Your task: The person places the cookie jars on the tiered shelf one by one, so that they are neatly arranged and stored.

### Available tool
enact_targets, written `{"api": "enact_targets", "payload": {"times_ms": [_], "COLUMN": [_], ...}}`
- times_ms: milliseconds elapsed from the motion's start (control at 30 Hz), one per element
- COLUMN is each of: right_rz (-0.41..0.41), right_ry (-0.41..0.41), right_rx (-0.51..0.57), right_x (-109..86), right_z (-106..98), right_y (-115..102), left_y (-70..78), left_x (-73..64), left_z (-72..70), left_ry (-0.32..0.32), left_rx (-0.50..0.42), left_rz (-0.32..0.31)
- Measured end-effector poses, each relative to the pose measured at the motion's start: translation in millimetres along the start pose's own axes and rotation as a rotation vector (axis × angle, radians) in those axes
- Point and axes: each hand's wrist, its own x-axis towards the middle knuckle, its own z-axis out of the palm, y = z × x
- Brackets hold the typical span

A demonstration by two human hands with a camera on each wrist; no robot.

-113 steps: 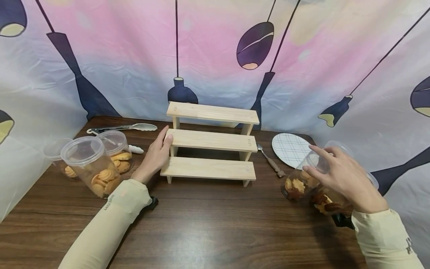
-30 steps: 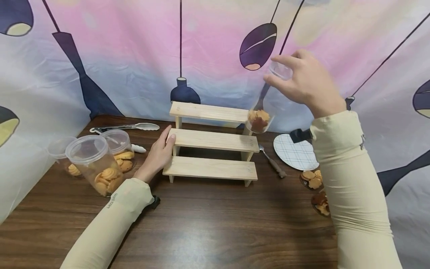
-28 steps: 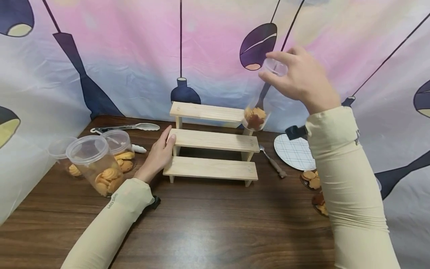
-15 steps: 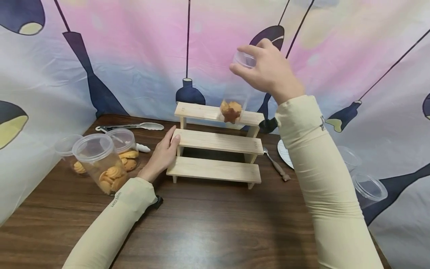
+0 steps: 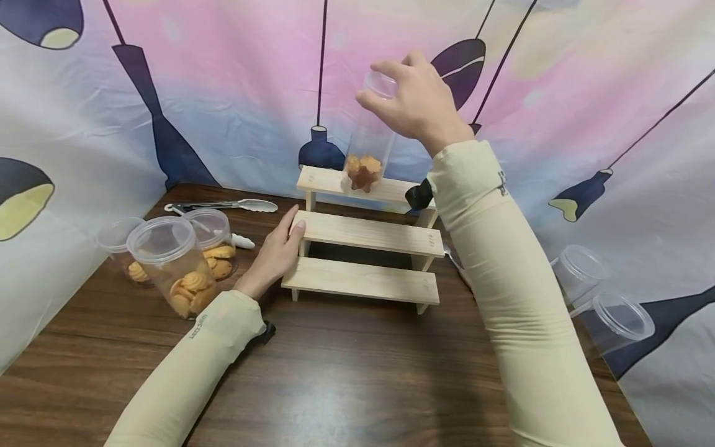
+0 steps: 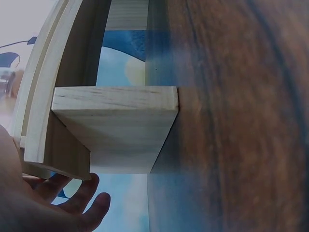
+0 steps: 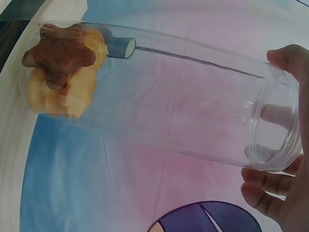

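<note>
A three-step wooden display stand (image 5: 363,279) stands on the brown table. My left hand (image 5: 274,254) holds the left end of its middle step. In the left wrist view, bent fingers (image 6: 84,195) touch the edge of the wooden board. My right hand (image 5: 419,102) grips the top of a tall clear plastic jar (image 5: 370,136) between thumb and fingers. Cookies lie at the jar's bottom, a brown star-shaped one (image 7: 60,53) among them. The jar is upright, its base at the top step, left of centre; whether it bears on the wood I cannot tell.
Several clear jars with cookies (image 5: 192,292) stand left of the stand, near tongs (image 5: 254,205) and a white-handled item (image 5: 242,242). Two jars (image 5: 581,267) are at the table's right edge. My right arm partly covers a wooden-handled utensil (image 5: 458,270) and hides the plate.
My right hand took a jar from the right-hand group, lifted it and carried it left to the top step. My left hand has kept its place on the stand.
</note>
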Motion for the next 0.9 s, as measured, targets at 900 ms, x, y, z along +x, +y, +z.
{"api": "enact_targets", "payload": {"times_ms": [900], "right_rz": [-0.009], "right_ry": [-0.048], "right_rx": [0.007], "right_x": [11.8], "right_z": [13], "right_y": [-13], "left_y": [1.2], "left_x": [-5.0], "left_z": [0.8], "left_ry": [0.009], "left_rx": [0.007], "left_rz": [-0.003]}}
